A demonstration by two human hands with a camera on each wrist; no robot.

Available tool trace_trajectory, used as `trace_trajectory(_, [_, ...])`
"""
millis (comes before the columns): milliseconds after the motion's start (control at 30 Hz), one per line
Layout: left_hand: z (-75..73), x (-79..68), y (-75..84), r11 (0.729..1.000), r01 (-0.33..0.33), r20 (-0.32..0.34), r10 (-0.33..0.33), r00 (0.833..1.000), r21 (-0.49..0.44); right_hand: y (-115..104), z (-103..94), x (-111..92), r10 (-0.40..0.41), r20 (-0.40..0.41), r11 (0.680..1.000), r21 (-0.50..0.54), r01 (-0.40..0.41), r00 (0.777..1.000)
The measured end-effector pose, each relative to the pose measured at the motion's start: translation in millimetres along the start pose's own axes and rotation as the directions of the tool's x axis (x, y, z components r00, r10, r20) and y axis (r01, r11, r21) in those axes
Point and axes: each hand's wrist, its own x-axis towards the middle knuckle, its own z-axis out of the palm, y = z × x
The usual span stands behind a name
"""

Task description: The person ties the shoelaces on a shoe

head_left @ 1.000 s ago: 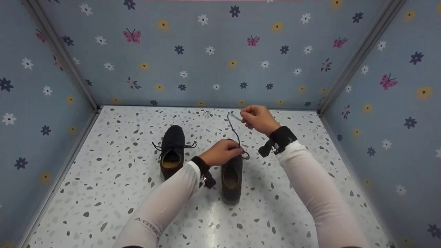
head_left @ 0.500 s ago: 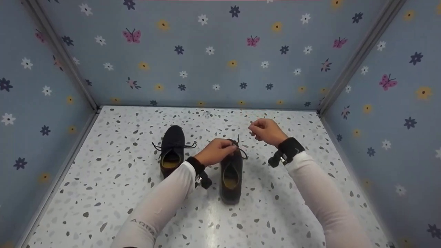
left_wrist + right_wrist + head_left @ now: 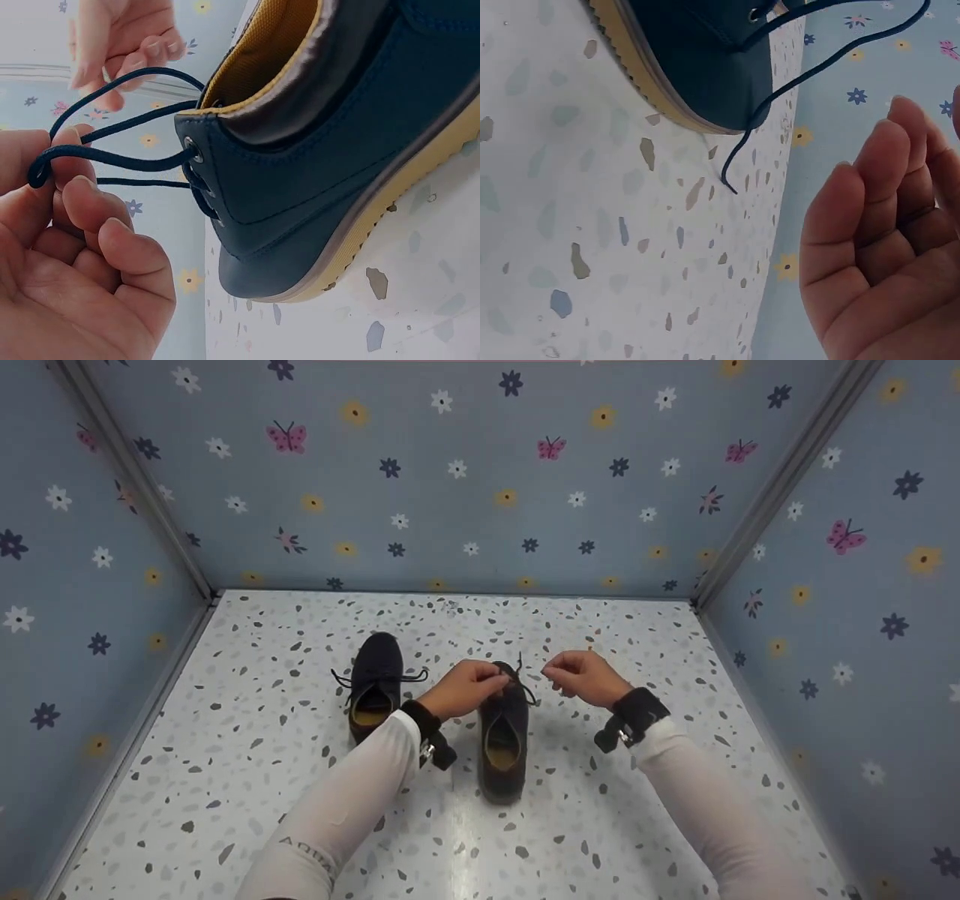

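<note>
Two dark blue lace-up shoes with yellow lining stand on the floor. Over the front of the right-hand shoe (image 3: 503, 742), my left hand (image 3: 465, 688) pinches the dark shoelace (image 3: 120, 157) between thumb and forefinger, and loops of it run taut from the eyelets. One lace end (image 3: 795, 84) hangs loose past the toe onto the floor. My right hand (image 3: 585, 676) hovers to the right of this shoe, fingers loosely bent, with no lace seen in it; its thumb is mostly cut off in the right wrist view. The left-hand shoe (image 3: 377, 664) stands untouched, laces spread to both sides.
The speckled white floor (image 3: 570, 825) is bounded by a flower-print back wall (image 3: 450, 495) and side walls (image 3: 862, 585). Black camera straps (image 3: 641, 712) circle both wrists.
My right hand has released the lace end it was drawing up and has come back towards me; that end has dropped beside the shoe. My left hand has shifted slightly left, still pinching the lace.
</note>
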Motion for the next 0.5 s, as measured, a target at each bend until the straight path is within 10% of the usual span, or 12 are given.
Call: trace_trajectory(500, [-0.4, 1.7, -0.6, 1.0, 0.028, 0.001, -0.028, 1.0, 0.004, -0.2, 32.3, -6.5, -0.121, 0.088, 0.978, -0.158, 0.134, 0.989])
